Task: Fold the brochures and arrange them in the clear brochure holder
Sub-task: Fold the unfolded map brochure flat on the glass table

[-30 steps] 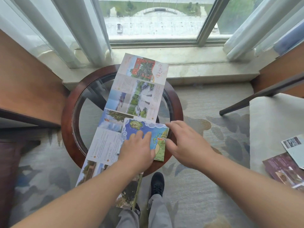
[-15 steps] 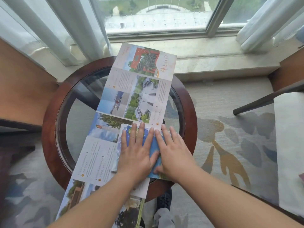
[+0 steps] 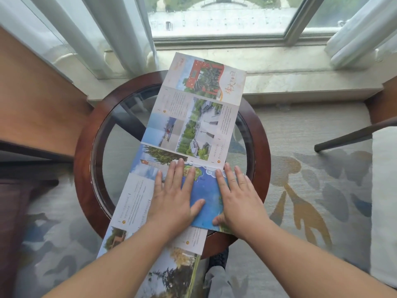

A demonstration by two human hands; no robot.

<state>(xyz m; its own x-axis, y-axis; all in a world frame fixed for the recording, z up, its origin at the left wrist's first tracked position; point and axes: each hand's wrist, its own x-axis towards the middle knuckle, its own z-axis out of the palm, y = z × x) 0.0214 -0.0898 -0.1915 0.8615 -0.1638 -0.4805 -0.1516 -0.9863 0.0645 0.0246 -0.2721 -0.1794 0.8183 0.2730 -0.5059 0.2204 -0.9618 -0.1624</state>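
A long unfolded brochure with photos and text panels lies lengthwise across the round glass-topped table, its near end hanging over the table's front edge. A smaller folded blue map brochure lies on top of it near me. My left hand rests flat on the map's left part, fingers spread. My right hand presses flat on its right part, thumb at the map's near edge. Neither hand grips anything. No clear brochure holder is in view.
A wooden chair arm stands to the left, and another chair with a pale cushion to the right. Behind the table are a stone window sill and white curtains. Patterned carpet covers the floor.
My hands went from holding the map's edges to lying flat on it, then slid apart sideways across it. The camera moved closer and tilted down.
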